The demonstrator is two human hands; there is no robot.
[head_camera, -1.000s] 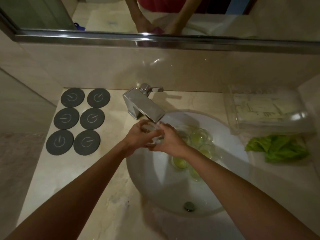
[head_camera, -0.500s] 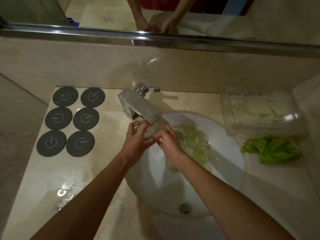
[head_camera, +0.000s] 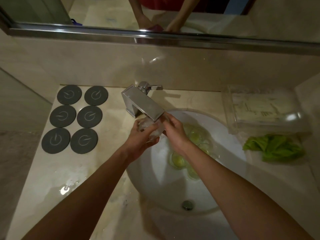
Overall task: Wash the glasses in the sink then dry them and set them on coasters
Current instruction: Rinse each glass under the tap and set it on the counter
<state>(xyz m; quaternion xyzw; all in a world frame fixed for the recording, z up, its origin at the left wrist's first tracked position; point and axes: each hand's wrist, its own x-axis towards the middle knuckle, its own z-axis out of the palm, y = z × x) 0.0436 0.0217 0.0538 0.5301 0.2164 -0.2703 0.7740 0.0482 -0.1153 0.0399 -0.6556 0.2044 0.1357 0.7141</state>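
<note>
A person is standing at a marble counter [head_camera: 52,170], both bare forearms reaching forward over a white round sink [head_camera: 155,170]. The left hand [head_camera: 138,141] is cupping a clear glass [head_camera: 152,129] from below and from the left, fingers curling around its side. The right hand [head_camera: 173,130] is gripping the same glass from the right, fingers bending over its upper edge. The glass is sitting between the two palms, tilted, directly under the spout of a square chrome faucet [head_camera: 143,104], above the sink's back-left rim.

Several more glasses [head_camera: 178,160], tinted yellowish green, are lying in the sink's right half, partly hidden behind the right wrist. The drain [head_camera: 187,204] is showing near the sink's front edge.

Six dark round coasters [head_camera: 74,118] are lying in two columns at the counter's back-left corner, well apart from the hands. A crumpled green cloth [head_camera: 275,148] is lying near the counter's right edge, just in front of a clear plastic box [head_camera: 259,110] in the back-right corner. A puddle is shining on the counter left of the sink.
</note>
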